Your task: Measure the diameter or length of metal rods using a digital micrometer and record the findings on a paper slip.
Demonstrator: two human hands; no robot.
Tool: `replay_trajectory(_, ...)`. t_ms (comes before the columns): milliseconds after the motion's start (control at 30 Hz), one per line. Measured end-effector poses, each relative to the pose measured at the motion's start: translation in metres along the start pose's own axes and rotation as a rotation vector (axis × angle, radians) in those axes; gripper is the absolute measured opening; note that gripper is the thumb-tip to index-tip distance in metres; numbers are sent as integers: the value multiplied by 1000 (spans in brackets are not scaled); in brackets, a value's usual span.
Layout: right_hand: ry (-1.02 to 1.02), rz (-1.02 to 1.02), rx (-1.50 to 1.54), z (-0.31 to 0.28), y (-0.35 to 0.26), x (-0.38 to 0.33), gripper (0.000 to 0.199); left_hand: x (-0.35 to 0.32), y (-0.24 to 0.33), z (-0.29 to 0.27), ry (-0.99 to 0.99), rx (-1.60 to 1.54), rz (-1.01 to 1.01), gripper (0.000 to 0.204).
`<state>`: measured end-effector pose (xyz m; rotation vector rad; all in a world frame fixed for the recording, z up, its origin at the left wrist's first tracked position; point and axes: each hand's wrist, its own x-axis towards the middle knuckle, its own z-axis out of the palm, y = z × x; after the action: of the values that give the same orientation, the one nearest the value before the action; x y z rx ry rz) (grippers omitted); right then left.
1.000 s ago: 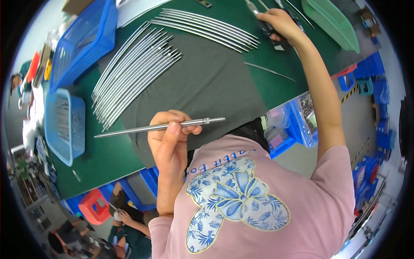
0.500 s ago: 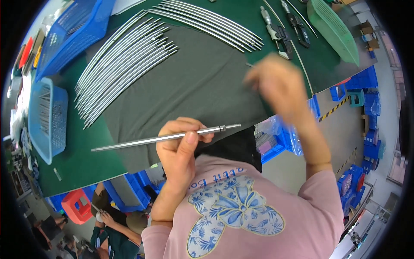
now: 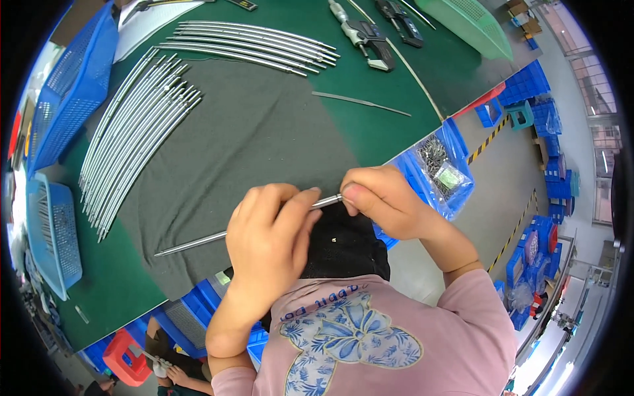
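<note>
Silvery rod (image 3: 191,243) in both hands (image 3: 266,237) (right one (image 3: 385,203) pinching its end).

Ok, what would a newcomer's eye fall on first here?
Probably the slim metal rod at lower centre, with the left hand around its shaft and the right hand pinching its right end. Next, the shiny rods laid out in two groups, one at left and one at top. The pale green basket at upper right also stands out.
</note>
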<state>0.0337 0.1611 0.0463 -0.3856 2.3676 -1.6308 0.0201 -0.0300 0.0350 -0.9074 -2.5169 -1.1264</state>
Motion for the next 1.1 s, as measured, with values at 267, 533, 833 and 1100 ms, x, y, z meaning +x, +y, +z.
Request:
replay_trajectory(267, 613, -288, -1094, -54, 40, 25, 7, 3, -1, 18, -9, -5, -32, 19)
replay_trajectory(533, 412, 155, -565, -37, 20, -10, 10, 1, -13, 28, 61, 20, -27, 16)
replay_trajectory(833, 495, 278, 39, 54, 8, -49, 7, 9, -7, 30, 62, 2, -38, 16)
replay_trajectory(1100, 516, 260, 54, 63, 17, -45, 8, 8, -7, 34, 62, -8, -57, 14)
